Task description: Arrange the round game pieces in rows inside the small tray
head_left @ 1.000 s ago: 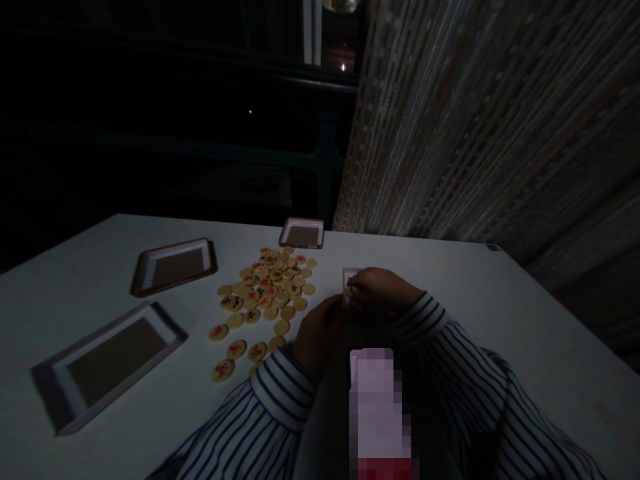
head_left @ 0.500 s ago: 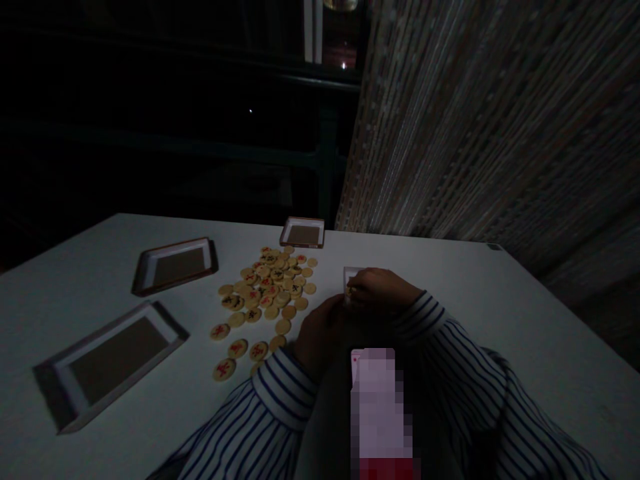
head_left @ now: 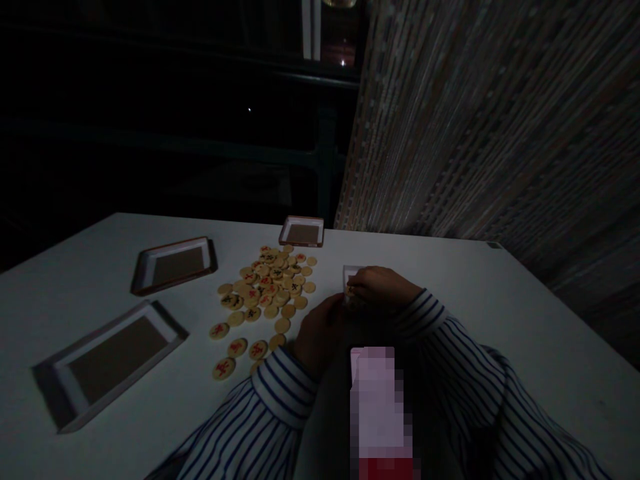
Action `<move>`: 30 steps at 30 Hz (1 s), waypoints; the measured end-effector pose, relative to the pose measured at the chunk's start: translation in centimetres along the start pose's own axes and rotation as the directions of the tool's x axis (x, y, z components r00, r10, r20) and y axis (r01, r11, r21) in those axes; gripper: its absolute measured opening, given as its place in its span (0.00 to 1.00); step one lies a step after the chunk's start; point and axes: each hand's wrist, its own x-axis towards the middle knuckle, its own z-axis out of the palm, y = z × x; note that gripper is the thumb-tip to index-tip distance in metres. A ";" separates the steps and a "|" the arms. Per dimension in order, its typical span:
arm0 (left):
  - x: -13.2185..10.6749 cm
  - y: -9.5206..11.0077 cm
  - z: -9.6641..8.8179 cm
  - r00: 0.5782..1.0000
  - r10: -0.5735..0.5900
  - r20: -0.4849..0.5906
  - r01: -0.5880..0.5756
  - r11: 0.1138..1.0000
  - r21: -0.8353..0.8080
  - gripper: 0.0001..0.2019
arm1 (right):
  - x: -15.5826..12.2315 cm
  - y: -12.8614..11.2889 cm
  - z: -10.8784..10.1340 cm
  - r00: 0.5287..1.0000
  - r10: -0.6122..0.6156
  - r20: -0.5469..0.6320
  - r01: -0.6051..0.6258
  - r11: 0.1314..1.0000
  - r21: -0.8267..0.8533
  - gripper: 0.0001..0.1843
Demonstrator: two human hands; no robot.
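Note:
Several round wooden chess discs (head_left: 265, 293) with red and black characters lie scattered on the white table (head_left: 500, 320). My right hand (head_left: 383, 285) is curled over a small white box (head_left: 351, 275), pinching a disc at its edge. Beside the box rests my left hand (head_left: 317, 333), fingers bent against its near side; what it holds, if anything, is hidden. Both arms wear striped sleeves.
Three shallow trays with brown bottoms stand on the table: a large one (head_left: 107, 363) at near left, another (head_left: 173, 265) behind it, and a small one (head_left: 301, 233) at the back. A woven blind (head_left: 475, 120) hangs right. A blurred badge (head_left: 377, 407) hangs below.
My right hand has lowered slightly into the small box with the disc. The left hand and the scattered discs have stayed put.

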 end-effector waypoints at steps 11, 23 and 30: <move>0.0 -0.1 0.0 1.000 0.002 0.027 -0.002 1.000 0.020 0.16 | 0.0 0.0 0.1 1.000 -0.027 0.009 0.027 1.000 -0.007 0.15; -0.1 0.0 -0.1 0.999 0.025 0.027 -0.026 0.999 0.022 0.16 | -0.3 -0.3 -0.2 0.999 -0.031 0.009 0.031 1.000 0.002 0.13; 0.0 -0.1 0.0 1.000 0.004 0.022 -0.004 1.000 0.007 0.16 | -0.2 -0.1 0.0 1.000 -0.017 0.014 0.017 1.000 0.024 0.14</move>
